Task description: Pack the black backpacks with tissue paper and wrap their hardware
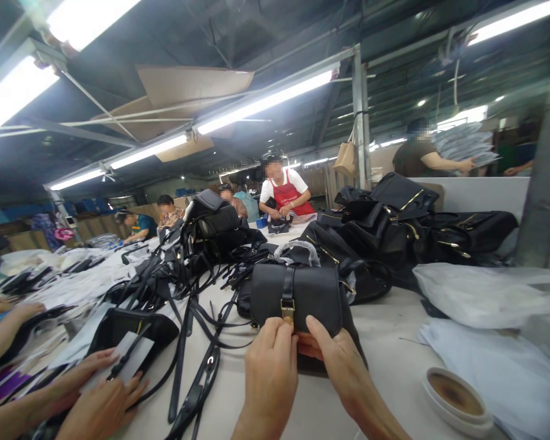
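A small black handbag (314,293) with a centre strap and a gold clasp (287,309) stands upright on the white table (389,360) right in front of me. My left hand (269,373) has its fingers closed at the clasp, pinching at the bag's lower front edge. My right hand (337,360) grips the bottom edge of the same bag just right of the clasp, thumb on the front.
A tangle of black straps (197,342) lies left of the bag. More black bags (394,226) are heaped behind it. Clear plastic bags (486,293) and a tape roll (456,397) lie at the right. Other people's hands (96,397) handle a black piece at lower left; several workers sit farther back.
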The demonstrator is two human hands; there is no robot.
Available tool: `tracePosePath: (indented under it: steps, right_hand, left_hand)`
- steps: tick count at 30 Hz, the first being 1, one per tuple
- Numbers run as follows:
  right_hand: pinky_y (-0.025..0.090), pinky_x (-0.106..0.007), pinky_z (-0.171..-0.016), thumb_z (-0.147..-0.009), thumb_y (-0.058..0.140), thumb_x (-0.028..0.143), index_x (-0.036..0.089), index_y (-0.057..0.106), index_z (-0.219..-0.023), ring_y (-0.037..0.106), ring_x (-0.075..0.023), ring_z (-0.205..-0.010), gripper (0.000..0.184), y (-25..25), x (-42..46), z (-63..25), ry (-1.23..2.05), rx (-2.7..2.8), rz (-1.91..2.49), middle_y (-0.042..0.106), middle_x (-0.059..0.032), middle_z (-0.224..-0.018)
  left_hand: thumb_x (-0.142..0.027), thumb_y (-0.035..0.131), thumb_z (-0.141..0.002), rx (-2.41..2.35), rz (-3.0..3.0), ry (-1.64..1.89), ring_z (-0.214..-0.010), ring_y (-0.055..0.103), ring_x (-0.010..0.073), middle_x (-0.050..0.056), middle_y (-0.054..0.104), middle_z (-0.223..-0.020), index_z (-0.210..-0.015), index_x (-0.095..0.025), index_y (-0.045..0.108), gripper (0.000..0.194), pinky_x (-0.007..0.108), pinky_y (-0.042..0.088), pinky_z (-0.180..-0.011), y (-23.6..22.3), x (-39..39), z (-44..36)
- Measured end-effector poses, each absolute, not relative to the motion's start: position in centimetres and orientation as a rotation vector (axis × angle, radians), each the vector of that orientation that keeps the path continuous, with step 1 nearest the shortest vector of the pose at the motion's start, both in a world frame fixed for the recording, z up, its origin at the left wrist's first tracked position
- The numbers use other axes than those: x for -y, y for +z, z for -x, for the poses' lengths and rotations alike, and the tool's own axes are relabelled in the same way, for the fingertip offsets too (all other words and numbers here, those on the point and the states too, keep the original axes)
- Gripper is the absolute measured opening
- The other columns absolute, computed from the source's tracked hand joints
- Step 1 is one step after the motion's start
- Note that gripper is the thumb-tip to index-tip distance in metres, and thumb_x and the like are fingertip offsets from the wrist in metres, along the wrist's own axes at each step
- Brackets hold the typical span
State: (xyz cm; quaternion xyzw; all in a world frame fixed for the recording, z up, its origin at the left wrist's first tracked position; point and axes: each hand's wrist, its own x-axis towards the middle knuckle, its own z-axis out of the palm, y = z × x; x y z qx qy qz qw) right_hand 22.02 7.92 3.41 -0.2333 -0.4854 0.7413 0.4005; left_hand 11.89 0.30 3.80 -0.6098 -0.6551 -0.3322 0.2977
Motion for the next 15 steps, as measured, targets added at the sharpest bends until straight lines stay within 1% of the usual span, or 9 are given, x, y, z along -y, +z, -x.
tracePosePath:
  steps: [5, 8, 11, 15]
  right_hand:
    - [0.058, -0.041, -0.083, -0.074, 0.067, 0.056, 0.008, 0.074, -0.095, 0.071, -0.0339, -0.095, 0.054, 3.2, -7.3, -21.5, 1.861, 1.237, 0.577, 0.077, -0.0151, -0.094]
    - [0.058, -0.042, -0.082, -0.075, 0.066, 0.057, 0.007, 0.074, -0.095, 0.071, -0.0335, -0.092, 0.054, 2.7, -7.3, -21.3, 1.866, 1.248, 0.577, 0.077, -0.0156, -0.092]
    - [0.058, -0.043, -0.082, -0.075, 0.066, 0.058, 0.006, 0.073, -0.096, 0.072, -0.0332, -0.088, 0.057, 2.3, -7.5, -21.2, 1.862, 1.261, 0.586, 0.077, -0.0168, -0.092]
    - [0.057, -0.044, -0.082, -0.073, 0.067, 0.059, 0.006, 0.073, -0.097, 0.072, -0.0338, -0.087, 0.058, 2.2, -7.4, -21.5, 1.865, 1.256, 0.597, 0.077, -0.0170, -0.090]
  left_hand:
    - [-0.010, 0.048, -0.089, 1.744, 1.521, -0.818, -0.063, 0.058, 0.0156, 0.000, 0.058, -0.075, -0.075, -0.022, 0.052, 0.019, 0.026, 0.042, -0.058, 3.3, -0.4, -12.2]
    - [-0.008, 0.046, -0.090, 1.748, 1.482, -0.792, -0.061, 0.057, 0.0151, 0.000, 0.057, -0.073, -0.074, -0.022, 0.051, 0.021, 0.026, 0.039, -0.055, 2.9, -0.6, -11.8]
    - [-0.007, 0.044, -0.090, 1.741, 1.524, -0.790, -0.062, 0.056, 0.0156, 0.000, 0.056, -0.071, -0.074, -0.021, 0.050, 0.022, 0.026, 0.040, -0.056, 2.6, -0.8, -11.3]
    - [-0.008, 0.041, -0.090, 1.818, 1.667, -0.896, -0.064, 0.054, 0.0154, 0.000, 0.054, -0.073, -0.076, -0.021, 0.048, 0.021, 0.025, 0.040, -0.056, 3.3, -1.0, -10.5]
